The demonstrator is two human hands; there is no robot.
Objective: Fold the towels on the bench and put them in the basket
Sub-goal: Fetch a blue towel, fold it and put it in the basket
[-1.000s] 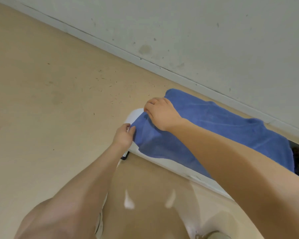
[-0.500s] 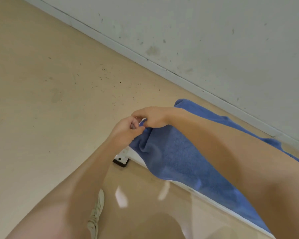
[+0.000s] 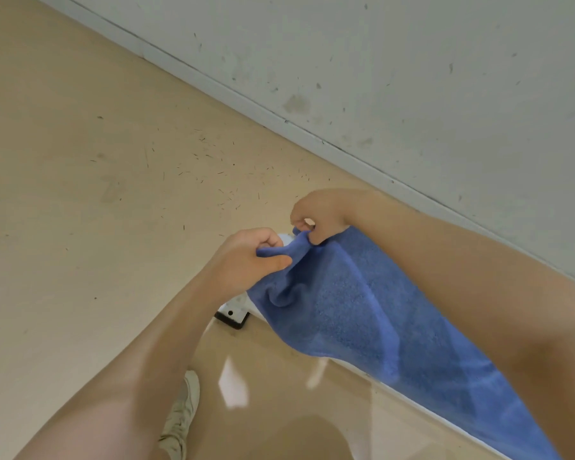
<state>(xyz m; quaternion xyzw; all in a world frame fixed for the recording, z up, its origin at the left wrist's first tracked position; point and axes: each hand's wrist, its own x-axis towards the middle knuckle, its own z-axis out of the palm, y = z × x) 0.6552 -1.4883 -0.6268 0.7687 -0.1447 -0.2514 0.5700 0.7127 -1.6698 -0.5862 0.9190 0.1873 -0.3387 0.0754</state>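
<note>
A blue towel (image 3: 356,313) lies along the white bench (image 3: 238,305), which it almost wholly covers; only the bench's left end and front edge show. My left hand (image 3: 246,260) pinches the towel's near left corner between thumb and fingers. My right hand (image 3: 319,215) pinches the far left corner a little higher. Both corners are lifted off the bench and held close together, so the cloth sags between them. My right forearm crosses over the far part of the towel. No basket is in view.
Beige floor (image 3: 80,194) with small dark specks spreads to the left and below. A scuffed white wall with a baseboard (image 3: 312,134) runs diagonally behind the bench. My shoe (image 3: 180,416) stands on the floor near the bench's black foot (image 3: 233,322).
The towel's left end lay flat under my hands a second ago. Both hands have since gripped its two left corners and raised them off the bench, bunching the edge.
</note>
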